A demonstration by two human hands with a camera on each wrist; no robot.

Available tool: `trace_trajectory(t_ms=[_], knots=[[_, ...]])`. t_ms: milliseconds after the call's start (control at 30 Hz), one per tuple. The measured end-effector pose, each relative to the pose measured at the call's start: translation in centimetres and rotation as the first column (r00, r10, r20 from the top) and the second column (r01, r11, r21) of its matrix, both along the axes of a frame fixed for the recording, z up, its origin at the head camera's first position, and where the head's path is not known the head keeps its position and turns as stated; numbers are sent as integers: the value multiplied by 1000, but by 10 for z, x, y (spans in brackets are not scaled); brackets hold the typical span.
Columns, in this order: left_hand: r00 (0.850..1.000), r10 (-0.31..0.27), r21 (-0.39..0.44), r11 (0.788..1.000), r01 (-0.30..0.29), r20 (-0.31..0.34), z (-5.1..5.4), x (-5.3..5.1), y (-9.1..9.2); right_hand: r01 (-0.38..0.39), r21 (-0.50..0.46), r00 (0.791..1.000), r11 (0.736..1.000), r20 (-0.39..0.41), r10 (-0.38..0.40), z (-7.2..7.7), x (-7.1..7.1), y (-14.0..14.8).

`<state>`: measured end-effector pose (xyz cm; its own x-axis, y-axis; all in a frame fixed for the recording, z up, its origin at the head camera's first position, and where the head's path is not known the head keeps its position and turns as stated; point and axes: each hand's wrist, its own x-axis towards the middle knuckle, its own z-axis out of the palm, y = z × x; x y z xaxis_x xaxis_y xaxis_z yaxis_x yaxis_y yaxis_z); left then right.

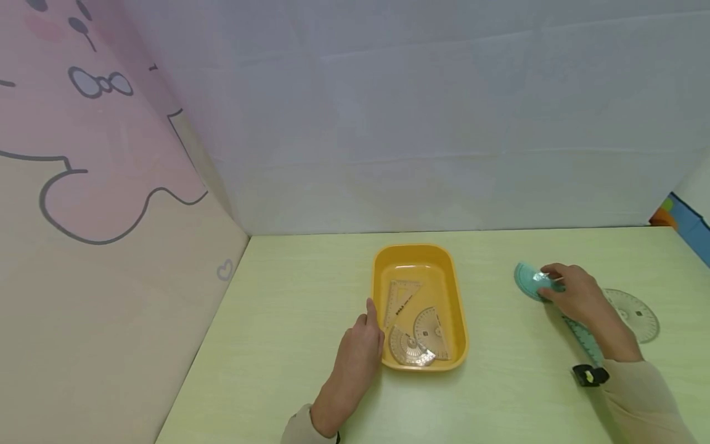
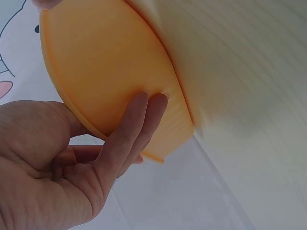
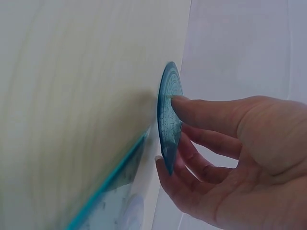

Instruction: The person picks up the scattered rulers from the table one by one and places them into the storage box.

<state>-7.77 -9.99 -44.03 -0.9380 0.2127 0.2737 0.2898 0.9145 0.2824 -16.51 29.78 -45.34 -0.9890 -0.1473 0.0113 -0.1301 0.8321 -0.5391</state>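
Observation:
A yellow tray (image 1: 418,259) stands on the table, holding a clear set square (image 1: 395,302) and two clear protractors, one half-round (image 1: 429,327) and one fan-like (image 1: 405,350). My left hand (image 1: 357,348) holds the tray's left side; in the left wrist view two fingers (image 2: 127,124) lie against its outer wall (image 2: 105,57) and the thumb passes behind the rim. At the right, my right hand (image 1: 577,296) pinches a teal protractor (image 3: 169,115) between thumb and fingers, tilted up on edge in the right wrist view.
Under the right forearm lies a teal-green ruler or set square (image 1: 583,340), partly hidden. Beside it is a large clear round protractor (image 1: 638,317). A white cloth (image 1: 421,135) hangs behind the table, a patterned wall (image 1: 111,296) borders its left, and a blue object (image 1: 690,228) sits far right.

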Motion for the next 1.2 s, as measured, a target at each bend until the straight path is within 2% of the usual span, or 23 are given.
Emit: trace_trajectory(t_ms=[433,867,1200], knots=[[1000,-6,-29,1000,6,-4,0,-2,0,18,-32,1000,999,-6,-18,1,4,5],[1000,2,-3,1000,-2,12,-2,-4,-1,30,-82,997,996,-64,-35,-4,5,8],[1000,6,0,1000,-6,16,-2,-3,0,6,-118,992,993,-125,-21,-4,6,4]])
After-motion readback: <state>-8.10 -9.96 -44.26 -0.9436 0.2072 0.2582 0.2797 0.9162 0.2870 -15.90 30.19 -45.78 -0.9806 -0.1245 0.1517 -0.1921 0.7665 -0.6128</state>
